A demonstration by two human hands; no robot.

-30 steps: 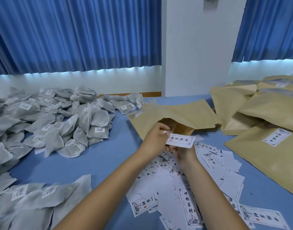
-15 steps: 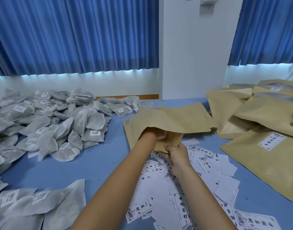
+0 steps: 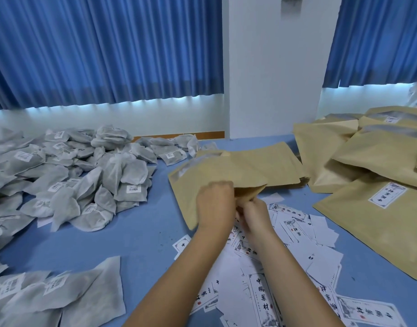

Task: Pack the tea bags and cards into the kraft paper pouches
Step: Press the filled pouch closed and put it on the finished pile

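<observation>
Left hand [image 3: 214,204] drawn back from pouch [image 3: 238,166]; cards [image 3: 318,232] beneath

Left hand [image 3: 214,205] and right hand [image 3: 255,217] gripping kraft pouch [image 3: 228,166] mouth, cards [image 3: 299,234] beneath, tea bags [image 3: 84,182] heaped left

Two bare hands meet at the mouth of the tan kraft paper pouch [image 3: 240,166].
Left hand [image 3: 214,204] curled, knuckles up; right hand [image 3: 257,214] pinches its lower lip.
</observation>
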